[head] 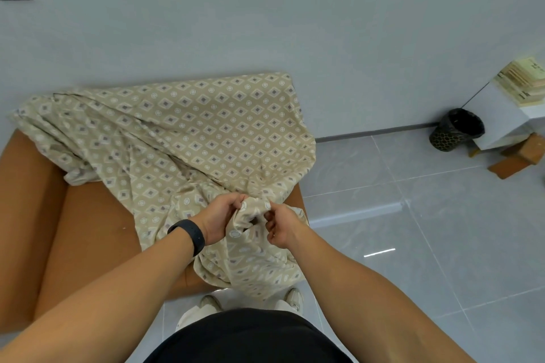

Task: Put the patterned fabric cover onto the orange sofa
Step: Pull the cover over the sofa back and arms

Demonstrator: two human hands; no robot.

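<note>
Faint print on the stacked books (523,79) at three o'clock, too small to read. No brand legible on the black wristband (188,235) around the left wrist.

Black wastebasket (455,129) with honeycomb mesh sides at three o'clock, lined with a dark bag, standing on the grey tiled floor (413,215) against the wall and just beside the white cabinet (498,115); contents not discernible. Brown blocks (519,156) on the floor under the cabinet's edge.

Patterned fabric cover (182,132), beige with diamond and circle motifs, draped over the backrest and right end of the orange sofa (59,215) at nine to twelve o'clock. Long axis running from the ten o'clock corner near the wall down toward six o'clock, gathering into a bunched end at the centre and hanging past the seat's front edge toward the shoes (295,298). Left seat and armrest of the sofa bare.

Left hand (219,219) clenched around the bunched fabric at the centre. Right hand (280,227) just beside it at three o'clock, fingers pinching the same bunch.
</note>
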